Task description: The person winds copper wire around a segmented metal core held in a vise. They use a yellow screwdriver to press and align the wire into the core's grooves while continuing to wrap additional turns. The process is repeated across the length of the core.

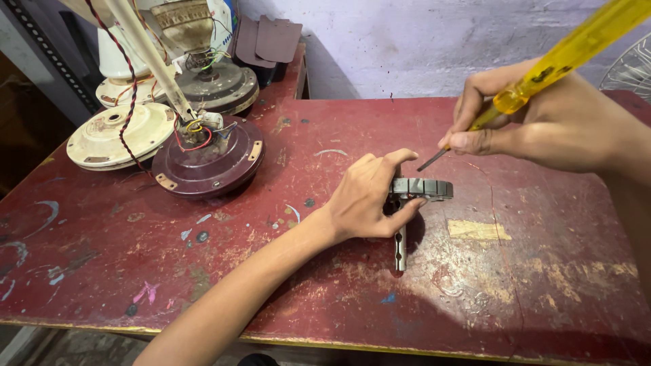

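My left hand (pixel 369 196) grips a grey metal fan stator core (pixel 424 188), standing on edge with its shaft (pixel 401 247) resting on the worn red table (pixel 325 271). My right hand (pixel 536 122) holds a screwdriver with a clear yellow handle (pixel 576 47). Its dark tip (pixel 428 163) hovers just above the core's top left, a little apart from it.
A maroon ceiling fan motor (pixel 207 159) with loose red and yellow wires sits at the table's left. Cream motor housings (pixel 119 132) and another motor (pixel 217 81) crowd the back left. A wire fan guard (pixel 634 68) shows at the right edge.
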